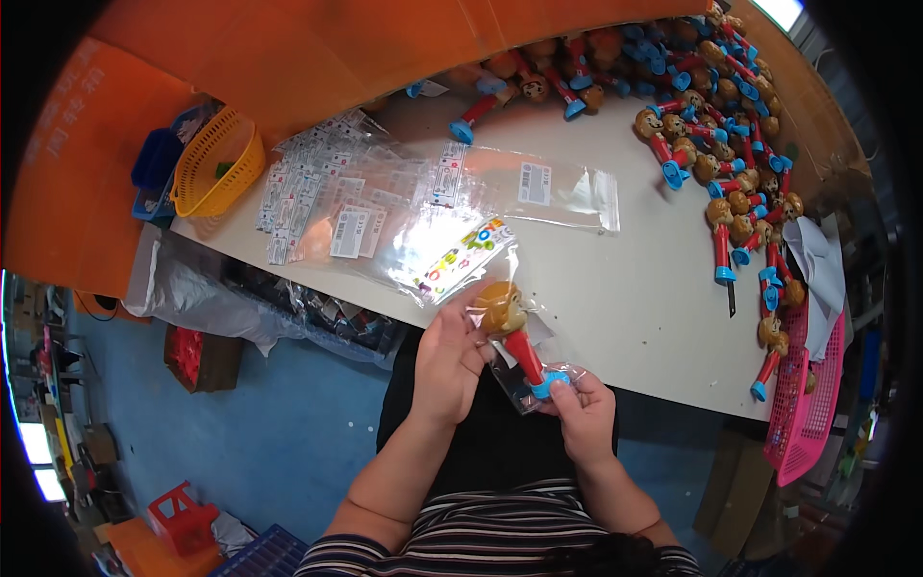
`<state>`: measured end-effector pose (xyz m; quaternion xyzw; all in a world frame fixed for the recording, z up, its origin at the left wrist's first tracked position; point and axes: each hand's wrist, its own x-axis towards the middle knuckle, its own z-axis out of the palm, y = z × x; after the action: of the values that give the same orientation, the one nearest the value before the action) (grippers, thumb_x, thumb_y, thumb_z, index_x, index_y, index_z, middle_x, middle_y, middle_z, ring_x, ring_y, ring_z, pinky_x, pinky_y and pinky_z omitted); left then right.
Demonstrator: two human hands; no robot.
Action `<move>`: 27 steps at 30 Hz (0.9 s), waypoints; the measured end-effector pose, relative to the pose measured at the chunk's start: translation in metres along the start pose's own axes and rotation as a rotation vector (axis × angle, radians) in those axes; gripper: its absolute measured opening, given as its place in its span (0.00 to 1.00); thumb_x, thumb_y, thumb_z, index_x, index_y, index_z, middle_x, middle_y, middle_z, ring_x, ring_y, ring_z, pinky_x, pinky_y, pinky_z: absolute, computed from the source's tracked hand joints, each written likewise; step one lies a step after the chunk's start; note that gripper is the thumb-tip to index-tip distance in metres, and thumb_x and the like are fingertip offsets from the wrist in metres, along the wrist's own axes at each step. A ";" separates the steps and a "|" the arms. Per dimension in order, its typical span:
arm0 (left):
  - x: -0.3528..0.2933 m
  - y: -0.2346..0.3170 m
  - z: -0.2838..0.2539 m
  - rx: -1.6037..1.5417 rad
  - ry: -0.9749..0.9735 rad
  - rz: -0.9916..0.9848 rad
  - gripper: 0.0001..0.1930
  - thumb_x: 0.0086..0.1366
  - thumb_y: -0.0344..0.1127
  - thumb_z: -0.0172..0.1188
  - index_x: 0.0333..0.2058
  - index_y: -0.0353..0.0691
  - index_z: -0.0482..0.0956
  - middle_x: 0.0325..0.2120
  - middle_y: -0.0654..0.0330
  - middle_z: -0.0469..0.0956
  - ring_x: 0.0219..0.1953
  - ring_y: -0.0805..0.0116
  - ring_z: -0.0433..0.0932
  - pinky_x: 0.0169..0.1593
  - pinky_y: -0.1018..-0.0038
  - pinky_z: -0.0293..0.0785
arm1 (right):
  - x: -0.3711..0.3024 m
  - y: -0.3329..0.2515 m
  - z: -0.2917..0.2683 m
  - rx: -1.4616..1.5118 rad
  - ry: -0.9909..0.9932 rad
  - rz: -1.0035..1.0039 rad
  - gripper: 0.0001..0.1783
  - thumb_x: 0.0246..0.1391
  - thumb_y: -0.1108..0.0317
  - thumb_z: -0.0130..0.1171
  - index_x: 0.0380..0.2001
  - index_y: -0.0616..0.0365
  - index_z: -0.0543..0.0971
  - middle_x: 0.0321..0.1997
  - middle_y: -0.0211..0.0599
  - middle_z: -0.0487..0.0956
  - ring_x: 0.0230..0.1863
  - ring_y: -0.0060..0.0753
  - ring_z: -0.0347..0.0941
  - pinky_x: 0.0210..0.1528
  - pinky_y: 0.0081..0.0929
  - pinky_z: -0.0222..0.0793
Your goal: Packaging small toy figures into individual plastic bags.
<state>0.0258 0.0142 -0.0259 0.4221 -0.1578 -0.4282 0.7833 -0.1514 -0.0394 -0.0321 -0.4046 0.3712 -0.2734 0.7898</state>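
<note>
Between my two hands, over the table's front edge, is a candy dispenser (522, 351) with a brown cartoon head, red stem and blue foot. It lies tilted inside a clear plastic bag (550, 332) whose printed, colourful header (463, 262) points away from me. My left hand (448, 365) is closed on the bag beside the dispenser's head. With thumb and fingers, my right hand (585, 412) pinches the blue foot through the plastic. Just beyond lie flat clear bags (394, 207) with white labels, overlapping in a spread. One labelled bag (577, 197) extends to the right.
Many similar dispensers (721, 240) crowd the table's right and far sides. Orange cardboard (317, 58) walls the back. A yellow basket (183, 192) stands at the left, a pink basket (803, 404) at the right edge. A dark strip (732, 298) lies on the white table (635, 317).
</note>
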 end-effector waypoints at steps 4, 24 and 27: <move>0.002 0.011 0.004 -0.130 -0.068 -0.112 0.30 0.77 0.48 0.34 0.62 0.24 0.59 0.56 0.34 0.69 0.60 0.47 0.71 0.61 0.56 0.69 | -0.002 0.007 0.001 -0.024 -0.062 -0.123 0.14 0.59 0.80 0.57 0.48 0.73 0.74 0.41 0.41 0.80 0.40 0.22 0.78 0.44 0.17 0.74; -0.008 -0.005 0.007 0.104 0.064 -0.077 0.15 0.65 0.25 0.61 0.48 0.26 0.74 0.38 0.54 0.81 0.39 0.73 0.81 0.40 0.80 0.76 | -0.005 0.018 -0.002 -0.180 -0.010 -0.333 0.15 0.58 0.79 0.57 0.48 0.67 0.72 0.48 0.45 0.79 0.42 0.28 0.78 0.45 0.24 0.75; -0.008 -0.011 0.006 0.161 0.073 0.012 0.09 0.64 0.23 0.62 0.42 0.30 0.75 0.33 0.57 0.81 0.31 0.75 0.80 0.36 0.81 0.77 | -0.008 0.012 0.005 -0.399 -0.011 -0.446 0.18 0.51 0.78 0.65 0.46 0.67 0.73 0.47 0.45 0.79 0.44 0.27 0.78 0.48 0.24 0.73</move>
<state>0.0120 0.0143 -0.0305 0.4982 -0.1658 -0.3938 0.7545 -0.1503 -0.0247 -0.0373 -0.6247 0.3154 -0.3595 0.6173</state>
